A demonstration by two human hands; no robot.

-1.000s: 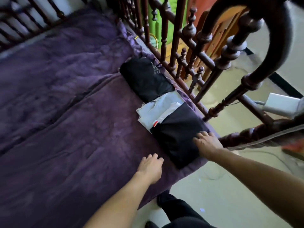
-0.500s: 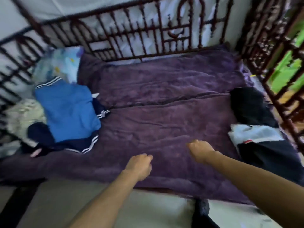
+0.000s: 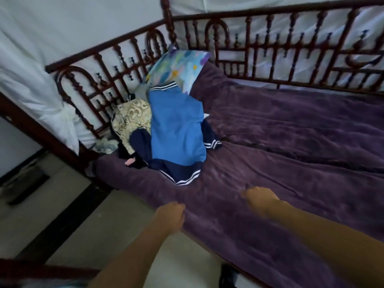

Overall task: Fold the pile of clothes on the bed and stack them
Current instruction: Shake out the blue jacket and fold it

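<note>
A pile of unfolded clothes lies at the left end of the bed. On top is a blue jacket [image 3: 176,129] with navy, white-striped cuffs and hem. Beside it sit a cream patterned cloth [image 3: 129,119] and a dark navy garment [image 3: 140,148]. My left hand [image 3: 171,215] hovers over the bed's front edge, fingers loosely curled, holding nothing. My right hand [image 3: 259,198] is blurred above the purple blanket [image 3: 291,163], fingers loosely curled and empty. Both hands are a short way in front of and right of the pile.
A floral pillow [image 3: 178,67] leans in the back corner. Dark carved wooden rails [image 3: 270,48] fence the back and left sides of the bed. White cloth hangs behind the rails. Pale floor [image 3: 93,225] lies at the lower left.
The view has swung left, from the folded dark clothes at the bed's right end to the unfolded pile. Both hands left the folded stack and moved left, empty.
</note>
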